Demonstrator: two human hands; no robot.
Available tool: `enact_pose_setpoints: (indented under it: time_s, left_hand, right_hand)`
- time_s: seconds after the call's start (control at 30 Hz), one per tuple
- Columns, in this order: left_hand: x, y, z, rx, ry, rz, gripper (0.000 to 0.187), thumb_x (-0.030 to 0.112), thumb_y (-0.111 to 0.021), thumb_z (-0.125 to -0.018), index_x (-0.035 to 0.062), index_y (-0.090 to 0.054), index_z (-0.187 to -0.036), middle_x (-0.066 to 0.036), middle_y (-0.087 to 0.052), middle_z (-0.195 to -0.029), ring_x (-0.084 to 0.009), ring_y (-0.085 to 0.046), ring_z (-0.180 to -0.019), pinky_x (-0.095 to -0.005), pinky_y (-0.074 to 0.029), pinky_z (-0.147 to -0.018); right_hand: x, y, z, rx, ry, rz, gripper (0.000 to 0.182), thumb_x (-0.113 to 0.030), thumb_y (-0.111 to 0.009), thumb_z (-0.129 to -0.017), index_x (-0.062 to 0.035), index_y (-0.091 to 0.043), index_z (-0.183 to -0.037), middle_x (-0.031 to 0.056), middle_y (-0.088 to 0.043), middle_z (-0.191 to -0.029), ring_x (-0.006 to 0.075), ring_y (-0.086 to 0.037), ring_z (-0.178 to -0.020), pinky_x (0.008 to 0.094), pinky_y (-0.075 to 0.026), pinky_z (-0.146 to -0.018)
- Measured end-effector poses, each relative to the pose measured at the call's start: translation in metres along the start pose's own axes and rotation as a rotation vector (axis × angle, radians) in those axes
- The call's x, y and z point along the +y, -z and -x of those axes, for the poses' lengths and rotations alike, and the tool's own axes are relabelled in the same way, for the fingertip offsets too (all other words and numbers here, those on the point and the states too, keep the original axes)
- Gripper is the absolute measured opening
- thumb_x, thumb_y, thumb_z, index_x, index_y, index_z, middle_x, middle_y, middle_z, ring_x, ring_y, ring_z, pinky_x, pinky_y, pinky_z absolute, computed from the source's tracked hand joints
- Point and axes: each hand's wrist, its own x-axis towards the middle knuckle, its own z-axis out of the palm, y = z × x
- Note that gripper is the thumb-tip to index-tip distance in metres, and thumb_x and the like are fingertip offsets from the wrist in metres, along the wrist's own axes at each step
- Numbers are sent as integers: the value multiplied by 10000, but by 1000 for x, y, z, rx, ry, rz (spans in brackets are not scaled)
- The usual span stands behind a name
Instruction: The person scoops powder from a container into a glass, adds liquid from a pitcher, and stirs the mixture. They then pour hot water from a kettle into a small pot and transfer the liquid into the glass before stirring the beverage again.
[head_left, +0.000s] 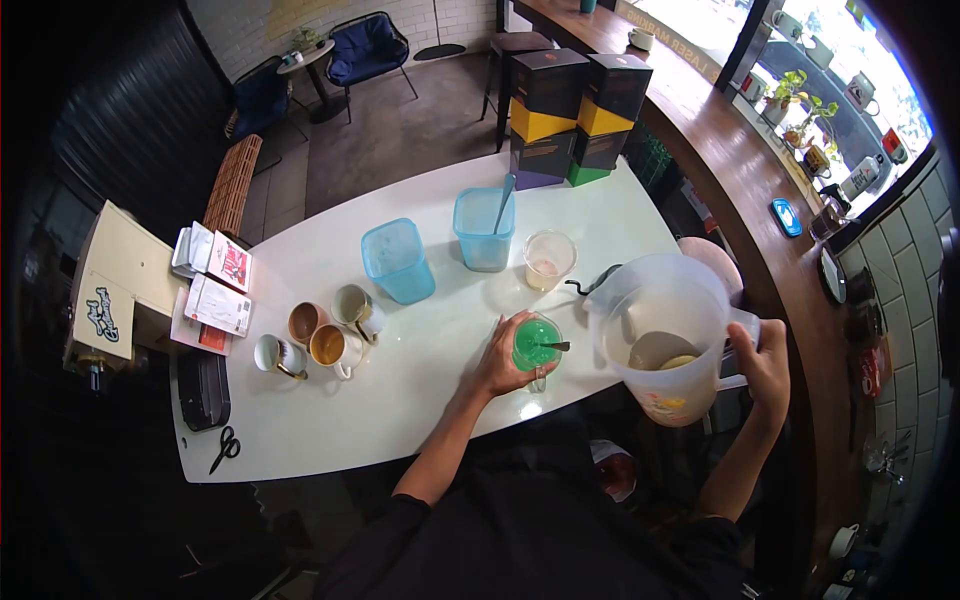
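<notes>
My left hand (503, 357) wraps around a glass mug (535, 345) of green liquid, which stands near the front edge of the white table (400, 400). A spoon (555, 346) leans out of the mug. With my right hand (763, 365) I grip the handle of a large translucent plastic pitcher (655, 320), held up at the table's right end. Some liquid shows low inside the pitcher, and a coloured print marks its side. Behind the glass mug stands a clear plastic cup (549, 262).
Two blue plastic containers (398, 260) stand farther back, one with a spoon handle (505, 200) in it. Several mugs (335, 345) cluster at left, near scissors (225, 449) and packets (218, 305). Stacked boxes (548, 115) occupy the far end. A wooden counter (730, 150) runs along the right.
</notes>
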Motion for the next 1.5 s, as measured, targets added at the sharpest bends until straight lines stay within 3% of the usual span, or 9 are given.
enact_pose_setpoints:
  time_s: [0.1,0.23,0.57,1.1,1.27,1.33,1.37,1.43,1.5]
  left_hand:
    - [-1,1,-1,-5,-8,-1,943,498,-852,-685,31,-441,-1394,-204,-512,-1395,-401,-490,-1308,-575,-256,-1168]
    - [1,10,-5,-34,-32,-54,934,481,-864,-678,25,-448,-1379,-191,-517,-1385,-392,-490,-1306,-573,-259,-1167]
    - [-9,20,-17,-12,-35,-46,876,401,-889,-696,29,-444,-1352,-152,-559,-1302,-333,-541,-1249,-523,-300,-1161]
    - [-6,25,-22,-42,-74,-122,865,438,-880,-661,66,-449,-1312,-133,-566,-1282,-359,-520,-1265,-537,-322,-1155]
    - [-4,25,-23,-20,-83,-108,837,425,-885,-659,69,-466,-1289,-129,-565,-1277,-350,-523,-1263,-525,-345,-1144]
    - [-3,26,-22,-23,-77,-100,835,417,-888,-658,71,-465,-1289,-129,-566,-1277,-350,-523,-1263,-519,-349,-1143]
    - [-2,26,-23,-20,-77,-92,834,410,-891,-656,73,-464,-1289,-129,-566,-1276,-350,-524,-1263,-512,-354,-1142]
    - [0,28,-24,-20,-77,-107,835,393,-894,-654,75,-459,-1292,-129,-566,-1275,-349,-525,-1263,-498,-375,-1127]
    - [1,27,-23,-16,-72,-122,837,376,-897,-651,76,-454,-1295,-129,-566,-1275,-348,-526,-1262,-484,-395,-1112]
  right_hand:
    - [-3,16,0,19,-64,-256,522,-380,-667,-968,-103,-489,-563,-69,-412,-480,9,-316,-393,228,-193,-369]
    - [12,24,5,191,-171,-392,470,-320,-660,-970,-90,-520,-584,-82,-381,-486,5,-280,-409,237,-171,-397]
    - [86,-13,-16,670,-162,-559,560,-328,-644,-965,-151,-363,-514,-70,-323,-461,24,-253,-381,252,-118,-395]
    - [143,-83,-82,717,-37,-647,605,-428,-573,-992,-159,-286,-532,-64,-260,-461,43,-202,-390,271,-106,-398]
    - [131,-75,-72,605,-81,-606,526,-464,-549,-1002,-120,-426,-623,-30,-387,-551,61,-345,-488,251,-269,-484]
    - [116,-79,-71,729,-123,-444,417,-402,-596,-988,-48,-533,-778,3,-467,-705,108,-451,-653,281,-391,-639]
    - [104,-81,-70,725,-122,-448,417,-402,-596,-988,-48,-533,-778,3,-467,-705,108,-451,-653,281,-391,-639]
    - [78,-85,-57,1151,41,382,295,-277,-637,-967,4,-548,-969,24,-457,-799,160,-465,-741,298,-420,-752]
    - [53,-94,-40,1127,-4,345,216,-160,-667,-924,21,-549,-940,27,-439,-778,193,-453,-720,319,-424,-734]
